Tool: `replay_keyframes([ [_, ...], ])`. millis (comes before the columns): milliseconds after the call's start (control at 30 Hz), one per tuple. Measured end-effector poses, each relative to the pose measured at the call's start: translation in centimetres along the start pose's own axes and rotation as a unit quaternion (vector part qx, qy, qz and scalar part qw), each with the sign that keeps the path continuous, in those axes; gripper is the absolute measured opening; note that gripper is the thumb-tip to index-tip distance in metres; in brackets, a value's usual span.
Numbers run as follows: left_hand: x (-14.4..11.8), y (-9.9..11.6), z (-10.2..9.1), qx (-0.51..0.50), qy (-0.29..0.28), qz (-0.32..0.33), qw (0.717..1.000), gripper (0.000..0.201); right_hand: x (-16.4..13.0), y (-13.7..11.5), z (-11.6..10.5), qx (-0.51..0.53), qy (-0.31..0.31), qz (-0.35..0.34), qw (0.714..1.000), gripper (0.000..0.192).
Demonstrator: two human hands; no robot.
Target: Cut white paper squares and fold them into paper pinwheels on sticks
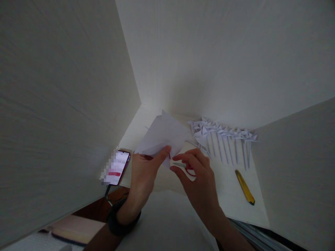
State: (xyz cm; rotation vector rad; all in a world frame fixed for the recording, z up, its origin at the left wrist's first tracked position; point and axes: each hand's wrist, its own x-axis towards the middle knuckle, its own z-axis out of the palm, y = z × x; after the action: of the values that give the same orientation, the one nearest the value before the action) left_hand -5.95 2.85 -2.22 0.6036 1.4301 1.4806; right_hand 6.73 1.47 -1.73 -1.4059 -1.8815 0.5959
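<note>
Being pinched at its lower edge by the left hand (142,170), a thin, floppy, easily creased white paper sheet (163,134) is being steadied while red-handled scissors (187,168) are being gripped by the right hand (200,177).

Quick count from my feed: two hands in view, my left hand (142,170) and right hand (199,181). One folded sheet of white paper (163,136) up in front. One pair of scissors (187,168) with red handles, mostly hidden so I only see a bit. One phone (118,167) on the left, screen lit. One yellow utility knife (245,187) on the white surface (230,198). Then the row of paper pinwheels (225,137) at the back: I make it roughly eight or nine, but they overlap too much to say exactly. One dark wristband (119,223).
</note>
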Motion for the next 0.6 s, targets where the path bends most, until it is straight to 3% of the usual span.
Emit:
replay_keyframes([
  [300, 0.0, -0.6, -0.2, -0.009, -0.009, 0.007, 1.0, 0.013, -0.5, -0.6, 0.4, -0.035, 0.058, -0.036, 0.997, 0.016],
  [467, 0.0, -0.3, -0.1, -0.009, -0.005, -0.016, 1.0, 0.014, -0.1, -1.0, 0.2, -0.031, 0.037, -0.034, 0.998, 0.02],
  [600, -0.2, 0.4, 0.0, 0.033, -0.012, 0.01, 0.999, 0.011, 0.4, -1.1, -1.0, 0.033, -0.009, -0.02, 0.999, 0.02],
])
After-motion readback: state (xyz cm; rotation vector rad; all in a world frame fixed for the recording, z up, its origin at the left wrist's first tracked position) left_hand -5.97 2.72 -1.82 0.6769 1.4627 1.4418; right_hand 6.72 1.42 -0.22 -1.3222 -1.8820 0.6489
